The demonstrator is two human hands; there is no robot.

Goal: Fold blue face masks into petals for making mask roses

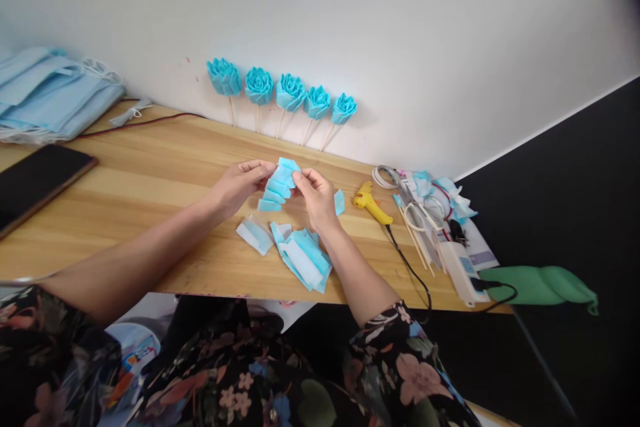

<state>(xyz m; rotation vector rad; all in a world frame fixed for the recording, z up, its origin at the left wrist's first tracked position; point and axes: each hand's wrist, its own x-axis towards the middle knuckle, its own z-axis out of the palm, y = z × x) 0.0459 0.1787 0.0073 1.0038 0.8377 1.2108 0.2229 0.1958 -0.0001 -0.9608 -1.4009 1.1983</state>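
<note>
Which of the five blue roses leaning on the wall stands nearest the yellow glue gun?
The rightmost rose, last in the row, closest to the glue gun.

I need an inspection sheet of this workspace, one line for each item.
Surface: wooden table, against a white wall.
Job's things: folded blue strip held between both hands; cut blue pieces lying below it.
Clutter: five blue roses on sticks leaning on the wall; yellow glue gun; stack of blue masks; dark phone; scraps and sticks pile.
Hands: left hand and right hand both pinch the strip.
Cables: black cord from the glue gun; red wire along the wall.
Surroundings: green object beside the table.
</note>
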